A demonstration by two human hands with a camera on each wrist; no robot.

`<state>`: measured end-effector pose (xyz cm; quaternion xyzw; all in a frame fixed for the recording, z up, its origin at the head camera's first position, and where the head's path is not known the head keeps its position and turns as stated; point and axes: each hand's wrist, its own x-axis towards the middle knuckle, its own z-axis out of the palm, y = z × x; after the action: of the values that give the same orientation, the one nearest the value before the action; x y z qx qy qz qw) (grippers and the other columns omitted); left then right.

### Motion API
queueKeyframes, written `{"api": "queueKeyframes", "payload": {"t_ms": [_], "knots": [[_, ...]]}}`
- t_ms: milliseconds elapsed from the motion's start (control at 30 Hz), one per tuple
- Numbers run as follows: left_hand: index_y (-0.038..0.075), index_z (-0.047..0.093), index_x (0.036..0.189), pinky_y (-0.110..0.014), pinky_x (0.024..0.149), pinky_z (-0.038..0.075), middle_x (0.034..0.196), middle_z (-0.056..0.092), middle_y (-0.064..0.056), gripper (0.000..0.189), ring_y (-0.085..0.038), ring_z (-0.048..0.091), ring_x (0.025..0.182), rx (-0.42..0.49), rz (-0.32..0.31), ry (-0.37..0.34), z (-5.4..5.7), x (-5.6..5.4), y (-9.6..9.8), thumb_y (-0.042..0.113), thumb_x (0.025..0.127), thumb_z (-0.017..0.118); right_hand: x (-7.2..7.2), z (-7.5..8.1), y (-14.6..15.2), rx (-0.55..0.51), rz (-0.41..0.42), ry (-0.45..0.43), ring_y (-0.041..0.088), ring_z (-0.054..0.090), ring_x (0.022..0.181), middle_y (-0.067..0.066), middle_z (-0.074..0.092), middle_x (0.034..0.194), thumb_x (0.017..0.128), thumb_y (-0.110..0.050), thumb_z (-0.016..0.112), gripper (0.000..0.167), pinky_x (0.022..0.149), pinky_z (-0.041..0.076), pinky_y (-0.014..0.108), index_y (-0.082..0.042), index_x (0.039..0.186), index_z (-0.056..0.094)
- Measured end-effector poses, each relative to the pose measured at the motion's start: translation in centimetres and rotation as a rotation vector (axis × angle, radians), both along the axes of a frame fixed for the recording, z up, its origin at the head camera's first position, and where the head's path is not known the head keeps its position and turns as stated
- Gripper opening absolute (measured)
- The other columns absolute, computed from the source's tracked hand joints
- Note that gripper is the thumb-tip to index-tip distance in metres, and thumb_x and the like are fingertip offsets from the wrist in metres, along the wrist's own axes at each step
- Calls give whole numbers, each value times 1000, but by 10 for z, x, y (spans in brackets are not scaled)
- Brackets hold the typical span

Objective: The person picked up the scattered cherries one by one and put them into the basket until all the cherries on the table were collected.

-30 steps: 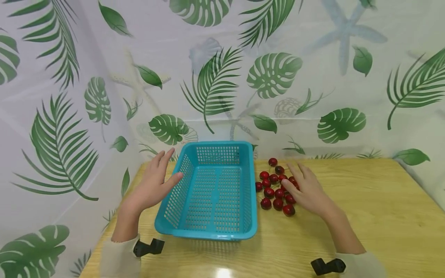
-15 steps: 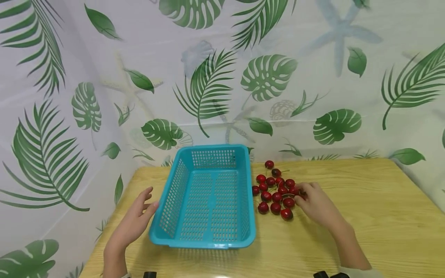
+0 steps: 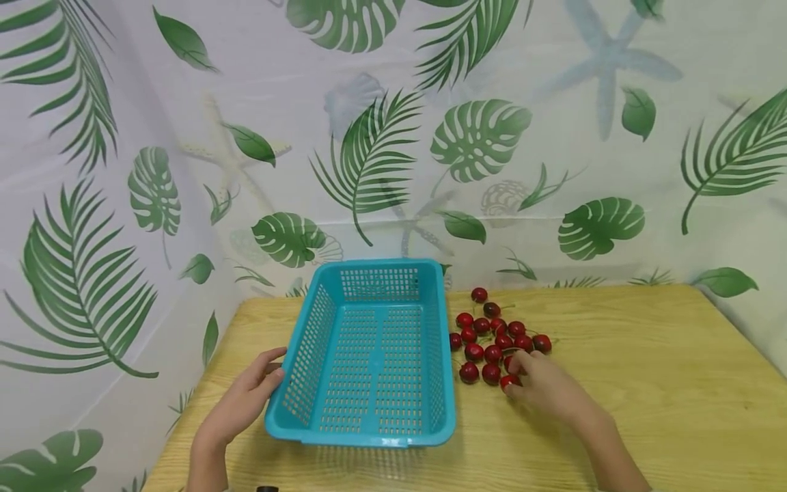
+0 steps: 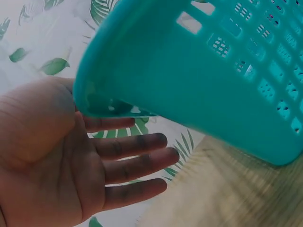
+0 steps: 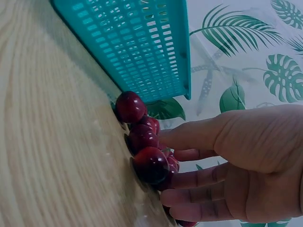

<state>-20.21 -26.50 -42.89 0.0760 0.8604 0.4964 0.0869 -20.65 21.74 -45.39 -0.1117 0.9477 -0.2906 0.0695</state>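
In the head view, my left hand (image 3: 242, 396) is at the left rim of a blue perforated plastic basket (image 3: 376, 437), fingertips right at the wall. The left wrist view has its fingers (image 4: 135, 165) stretched out below the basket's rim (image 4: 87, 90), the thumb mostly hidden behind it. On the basket's right lies a loose group of dark red cherries (image 3: 492, 353), some with stems. My right hand (image 3: 550, 389) reaches in at the group's near right edge, thumb and fingertips beside a cherry (image 3: 509, 381). Seen from the right wrist, its fingers are nearly straight around the cherries (image 5: 150, 164).
Everything stands on a light wood-grain table (image 3: 652, 383). Behind and to the left hangs a white cloth (image 3: 541, 82) printed with green leaves and starfish. The basket's far end stands close to this cloth.
My left hand has come down from above the basket's left side to its rim. The right hand has lowered to the cherries, then shifted from their right side toward the near edge.
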Motion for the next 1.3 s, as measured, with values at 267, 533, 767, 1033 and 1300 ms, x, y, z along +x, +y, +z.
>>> {"api": "queueKeyframes", "payload": {"t_ms": [267,533,767,1033,1300], "knots": [[14,20,157,-33,91,49,144,45,-27,56,-32,59,117,176,-63,-68,-17,-8,-7,28,108,41,0,-8,-3,9,-16,24,18,47,73,12,53,96,86,-14,76,29,64,42,34,-1,107,59],[21,7,160,-41,88,52,149,31,-32,62,-30,59,116,395,-77,-193,-34,-12,-10,34,108,37,0,-8,-5,5,-19,-1,20,50,80,14,53,100,86,-11,75,32,70,47,38,0,112,59],[28,0,160,-44,91,51,157,17,-32,61,-34,54,122,492,-122,-233,-41,-14,-9,37,109,31,-1,-10,-6,26,-11,3,19,53,82,11,58,99,86,-7,74,31,71,47,38,0,112,60],[15,5,161,-45,96,49,159,15,-30,62,-44,43,133,471,-82,-234,-42,-13,-4,37,108,31,0,-10,-6,46,-8,10,18,56,84,7,60,97,86,-5,74,29,71,48,37,1,112,61],[-1,15,157,-46,100,46,157,23,-33,68,-46,39,137,433,-33,-246,-43,-13,-2,43,107,31,5,4,-9,-25,-13,107,16,58,83,6,64,99,88,-6,71,27,70,50,34,-1,113,62]]}}
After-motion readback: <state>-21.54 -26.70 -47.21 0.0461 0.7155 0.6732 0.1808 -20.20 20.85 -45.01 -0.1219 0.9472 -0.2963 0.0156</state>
